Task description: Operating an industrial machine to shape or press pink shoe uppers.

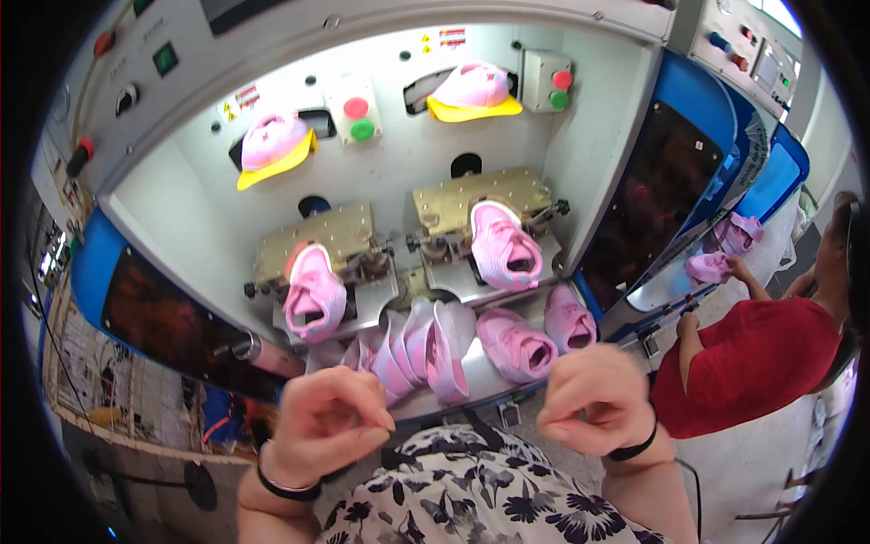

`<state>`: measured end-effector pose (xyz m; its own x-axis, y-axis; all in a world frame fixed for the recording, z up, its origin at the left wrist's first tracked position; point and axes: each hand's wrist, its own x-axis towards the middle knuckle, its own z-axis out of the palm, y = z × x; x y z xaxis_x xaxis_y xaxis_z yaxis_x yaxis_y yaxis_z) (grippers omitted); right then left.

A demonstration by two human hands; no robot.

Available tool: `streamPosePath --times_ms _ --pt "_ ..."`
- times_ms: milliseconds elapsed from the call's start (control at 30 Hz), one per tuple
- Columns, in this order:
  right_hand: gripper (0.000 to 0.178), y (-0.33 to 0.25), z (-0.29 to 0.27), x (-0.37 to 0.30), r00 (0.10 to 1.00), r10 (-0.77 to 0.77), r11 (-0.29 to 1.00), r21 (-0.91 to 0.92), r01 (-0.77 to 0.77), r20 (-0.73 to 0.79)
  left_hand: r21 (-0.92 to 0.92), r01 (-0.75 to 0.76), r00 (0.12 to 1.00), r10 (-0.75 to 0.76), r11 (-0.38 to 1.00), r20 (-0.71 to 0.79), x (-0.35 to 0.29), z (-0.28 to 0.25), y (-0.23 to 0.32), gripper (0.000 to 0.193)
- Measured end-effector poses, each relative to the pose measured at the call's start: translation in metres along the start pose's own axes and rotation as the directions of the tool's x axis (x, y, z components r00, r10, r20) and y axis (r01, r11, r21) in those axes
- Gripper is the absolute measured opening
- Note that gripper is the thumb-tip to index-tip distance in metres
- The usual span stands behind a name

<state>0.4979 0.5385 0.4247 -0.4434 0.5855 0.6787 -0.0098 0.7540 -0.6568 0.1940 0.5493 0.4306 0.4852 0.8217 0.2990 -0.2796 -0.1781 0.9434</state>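
Note:
My left hand (331, 424) is raised in front of the machine's front ledge, its fingers curled and thumb and fingertips together. Opposite it, my right hand (600, 401) has the same curled pinch and is slightly smeared. No object shows in either hand. Nearest to the left hand, several flat pink shoe uppers (435, 358) lean in a row on the metal ledge (471, 372). Beside the right hand lie a closed-up pink shoe upper (515, 344) and another pink upper (571, 319). Two more uppers hang toe-up at the left station (314, 295) and the right station (504, 245).
Pink-and-yellow pieces sit on the back wall's left mould (275, 150) and right mould (473, 92). Button boxes, left (358, 109) and right (548, 82), stand beside them. Blue-edged doors flank the cabinet. At the right, a person in red (752, 363) handles pink uppers at another machine.

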Motion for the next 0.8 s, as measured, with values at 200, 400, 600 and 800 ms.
streamPosePath --times_ms 200,400,600,800 --pt "0.012 -0.072 -0.013 0.062 0.919 -0.293 0.956 0.047 0.291 0.263 0.088 -0.489 0.740 0.359 0.868 0.568 0.027 0.040 0.077 0.043" --pt "0.021 -0.112 0.001 0.058 0.902 -0.196 0.976 0.163 0.142 0.386 -0.005 -0.650 0.570 0.493 0.760 0.657 0.041 0.065 0.074 0.041" --pt "0.023 -0.100 0.039 0.030 0.220 -0.922 0.336 -0.380 0.862 -0.317 -0.105 -0.745 0.431 0.595 0.659 0.679 0.054 0.072 0.065 0.039" --pt "0.018 -0.148 0.043 0.017 0.071 -0.993 -0.032 -0.820 0.572 0.089 -0.223 -0.827 0.266 0.708 0.516 0.654 0.073 0.092 0.058 0.038"
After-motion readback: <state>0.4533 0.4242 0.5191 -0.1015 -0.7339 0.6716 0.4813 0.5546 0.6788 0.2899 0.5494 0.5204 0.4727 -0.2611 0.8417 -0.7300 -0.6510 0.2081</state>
